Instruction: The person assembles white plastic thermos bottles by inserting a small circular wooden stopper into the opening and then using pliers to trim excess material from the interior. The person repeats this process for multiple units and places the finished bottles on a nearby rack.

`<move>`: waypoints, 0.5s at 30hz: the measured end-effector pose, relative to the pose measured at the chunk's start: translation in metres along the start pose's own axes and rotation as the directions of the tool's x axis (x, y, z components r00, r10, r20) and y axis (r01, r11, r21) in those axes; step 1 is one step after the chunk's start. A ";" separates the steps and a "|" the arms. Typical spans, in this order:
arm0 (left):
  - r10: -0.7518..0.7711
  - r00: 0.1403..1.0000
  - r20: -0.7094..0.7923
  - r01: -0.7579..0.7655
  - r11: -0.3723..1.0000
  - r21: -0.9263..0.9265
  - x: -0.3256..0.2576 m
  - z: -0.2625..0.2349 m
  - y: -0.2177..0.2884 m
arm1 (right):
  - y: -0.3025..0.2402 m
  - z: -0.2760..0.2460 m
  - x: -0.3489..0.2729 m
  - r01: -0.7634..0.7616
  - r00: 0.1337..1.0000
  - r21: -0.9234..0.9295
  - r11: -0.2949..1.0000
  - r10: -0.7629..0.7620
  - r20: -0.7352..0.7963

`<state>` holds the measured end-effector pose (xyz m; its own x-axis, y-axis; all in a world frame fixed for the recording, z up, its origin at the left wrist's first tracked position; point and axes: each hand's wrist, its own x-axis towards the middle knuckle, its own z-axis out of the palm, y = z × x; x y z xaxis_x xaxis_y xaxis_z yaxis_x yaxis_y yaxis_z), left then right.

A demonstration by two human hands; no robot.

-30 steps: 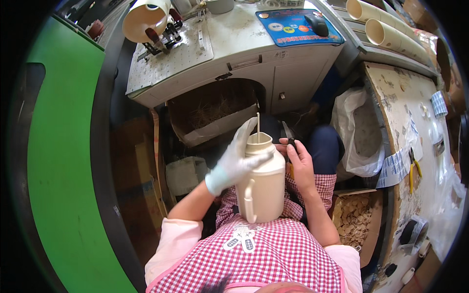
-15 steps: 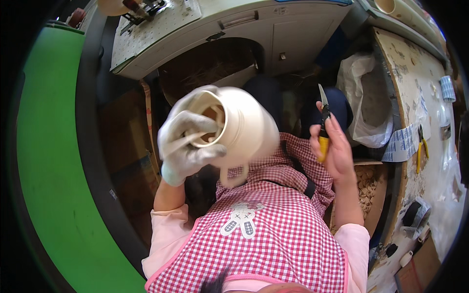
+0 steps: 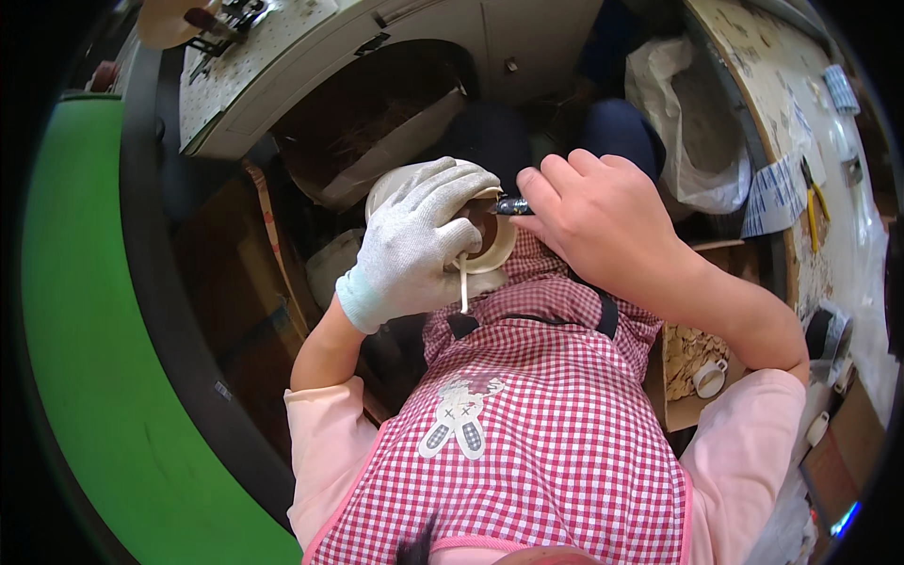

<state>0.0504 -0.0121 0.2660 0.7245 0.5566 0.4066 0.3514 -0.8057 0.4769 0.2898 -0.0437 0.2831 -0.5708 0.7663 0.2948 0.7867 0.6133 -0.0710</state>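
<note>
The head view looks straight down my chest, over my red-and-white checked apron (image 3: 556, 414) and pink sleeves, to both my hands raised close in front of me. My left hand (image 3: 419, 245), in a pale grey knit glove, is wrapped around a cream-coloured clay jug (image 3: 490, 250), its fingers curled over the rim so that most of the jug is hidden; only part of the round mouth, the brownish inside and a thin cream strip (image 3: 463, 282) hanging down from the rim show. My right hand (image 3: 598, 221) is bare and closed around a small dark tool (image 3: 513, 204), whose tip sticks out to the left from between thumb and forefinger and touches the jug's rim just beside my gloved fingers. How much of the tool lies inside the fist I cannot tell. The jug sits above my lap, between the two hands and near my chest. Beyond them stands a pale speckled machine cabinet (image 3: 282, 75) with a dark hollow under it. To my right a counter (image 3: 753, 56) curves away, with a white plastic bag (image 3: 697, 122) just below its edge and yellow-handled pliers (image 3: 815, 193) lying on it. Lower right, a cardboard box (image 3: 692, 363) holds pale scraps. To my left runs a broad green surface (image 3: 85, 358).
</note>
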 end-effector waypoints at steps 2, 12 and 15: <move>-0.031 0.999 -0.027 0.032 0.999 0.042 0.000 0.017 0.006 | -0.005 0.014 -0.008 -0.182 0.960 0.041 0.983 0.168 0.224; 0.030 1.000 0.007 -0.031 0.983 0.181 -0.030 0.066 0.006 | 0.003 0.023 -0.027 -0.761 0.500 0.317 0.566 0.200 0.843; 0.036 0.999 -0.003 -0.035 0.979 0.201 -0.038 0.073 0.008 | 0.007 0.031 -0.036 -0.850 0.330 0.298 0.434 -0.002 0.944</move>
<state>0.0695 -0.0546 0.1976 0.7349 0.5277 0.4259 0.4381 -0.8488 0.2959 0.3085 -0.0612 0.2426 -0.4119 0.4324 -0.8021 0.7564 -0.3286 -0.5656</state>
